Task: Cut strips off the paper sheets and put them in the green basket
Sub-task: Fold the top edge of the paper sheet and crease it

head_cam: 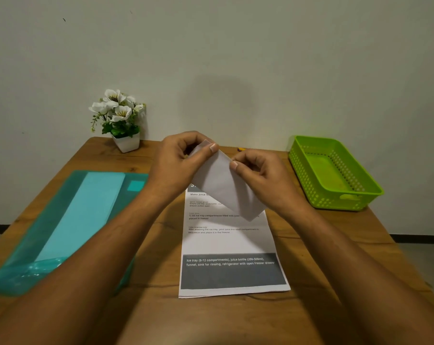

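Risk of crooked tear or drop if pull goes uneven: left hand (178, 158) and right hand (258, 175) each in pinching grip on upper edge of paper piece (223, 188), mid-frame above printed sheet (230, 245), green basket (303, 165) well apart at right of frame

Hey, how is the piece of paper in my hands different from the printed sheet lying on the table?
The held piece shows a blank side; the printed sheet carries text and a dark grey band. The held piece hangs tilted, pinched by the left hand and right hand; the printed sheet lies flat on the table. Both are white paper.
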